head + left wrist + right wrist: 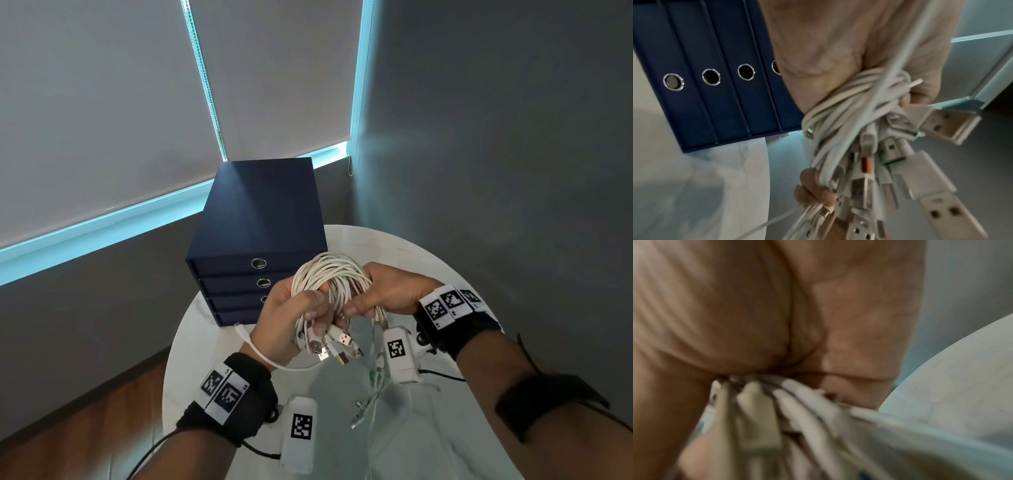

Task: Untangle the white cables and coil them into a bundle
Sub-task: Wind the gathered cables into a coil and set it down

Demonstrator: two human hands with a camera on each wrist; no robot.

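A coiled bundle of white cables [330,277] hangs in the air above the round white table [394,246]. My left hand [291,315] grips the bundle's left side, thumb across the strands. My right hand [383,294] grips its right side. Several USB plugs [337,346] dangle below both hands. One loose white cable [270,356] curves under my left wrist. In the left wrist view the cable bundle [849,116] and its USB plugs [941,123] fill the right half. The right wrist view is blurred: white cables [797,410] run out from under my palm.
A dark blue drawer box [260,240] with ring pulls stands at the table's back left, just behind the hands. Thin cable ends [370,394] with small plugs lie on the table below the bundle. Grey walls and window blinds surround the table.
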